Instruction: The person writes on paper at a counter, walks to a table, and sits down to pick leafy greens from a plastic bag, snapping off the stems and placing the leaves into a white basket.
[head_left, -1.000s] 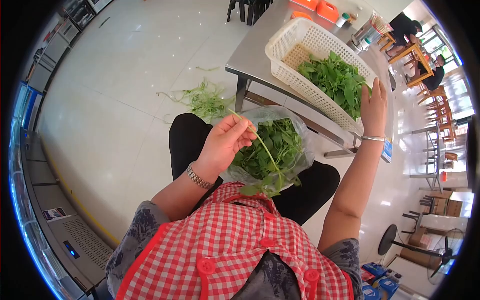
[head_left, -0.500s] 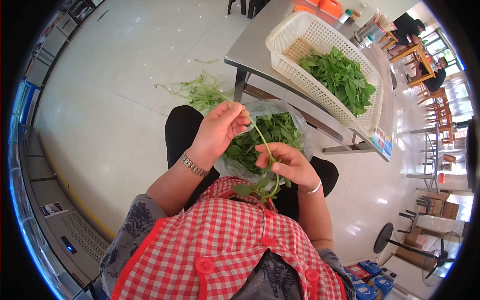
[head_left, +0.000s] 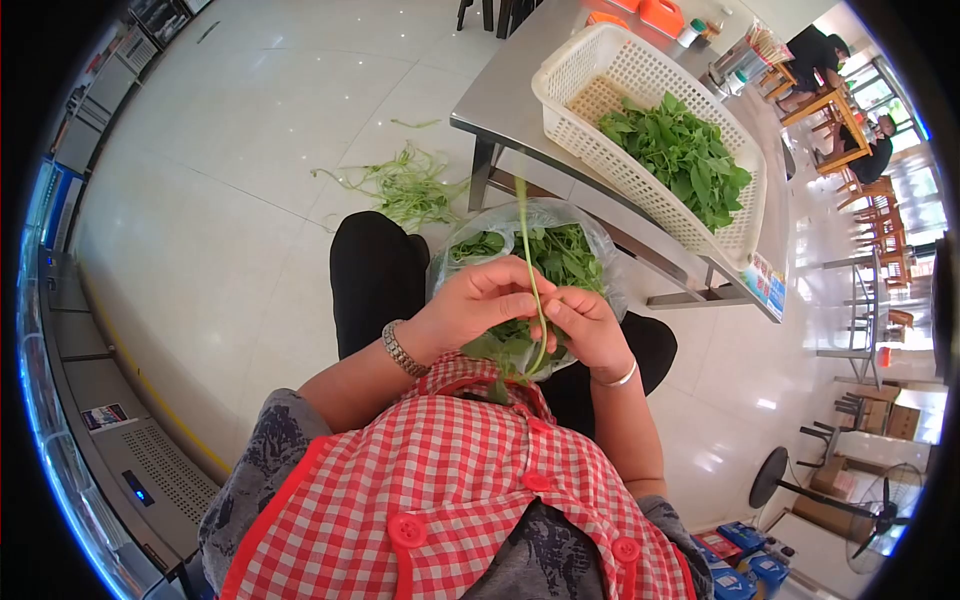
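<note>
Both hands meet over my lap around one long green leafy stem (head_left: 530, 240). Its thin bare end points up and away from me, and its leaves hang down toward my apron. My left hand (head_left: 485, 308), with a metal watch at the wrist, closes on the stem from the left. From the right, my right hand (head_left: 592, 328), wearing a bangle, pinches it at about the same height. Just beyond them, between my knees, sits a clear plastic bag (head_left: 612, 268) with leafy greens (head_left: 565, 255) in it, partly covered by my hands.
A white plastic basket (head_left: 575, 150) holding picked leaves (head_left: 685, 165) stands on a steel table (head_left: 500, 95) ahead to the right. Stripped stems (head_left: 410, 188) lie in a pile on the tiled floor (head_left: 240, 130). People sit at tables far right; a fan (head_left: 880, 515) is at lower right.
My left hand has come down and right along the stem to meet my right hand. The stem's bare end now sticks up above both hands, and the leafy end has shifted slightly.
</note>
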